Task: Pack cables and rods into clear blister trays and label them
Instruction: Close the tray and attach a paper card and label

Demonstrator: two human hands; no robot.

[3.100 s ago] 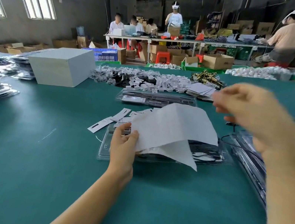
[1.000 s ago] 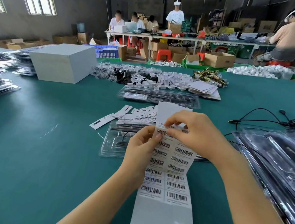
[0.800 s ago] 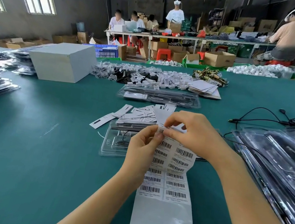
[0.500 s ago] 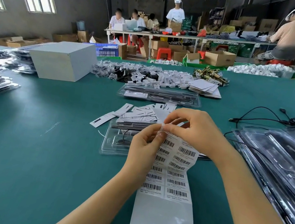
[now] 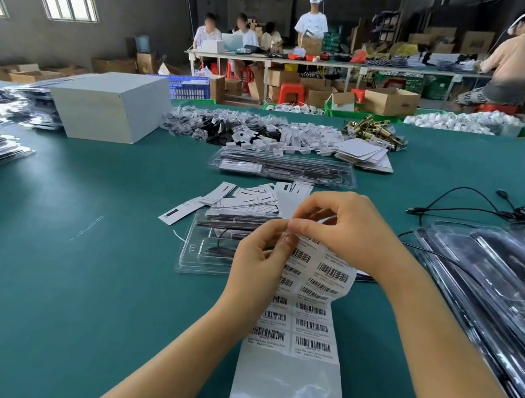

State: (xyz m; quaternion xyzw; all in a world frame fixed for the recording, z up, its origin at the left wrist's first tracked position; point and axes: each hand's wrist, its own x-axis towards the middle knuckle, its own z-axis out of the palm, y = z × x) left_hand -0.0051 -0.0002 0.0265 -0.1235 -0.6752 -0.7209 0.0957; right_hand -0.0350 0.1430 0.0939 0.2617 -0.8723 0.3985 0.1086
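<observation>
Both hands still pinching label sheet (image 5: 304,313) top; left hand (image 5: 257,264), right hand (image 5: 342,229) barely shifted

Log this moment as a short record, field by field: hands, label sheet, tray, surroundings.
left hand: holds the label sheet's left edge
right hand: pinches the sheet's top end
label sheet: barcode stickers in two columns, bare backing below
blister tray: behind the hands, on the green table, dark parts inside
right side: stack of trays, black cable
</observation>
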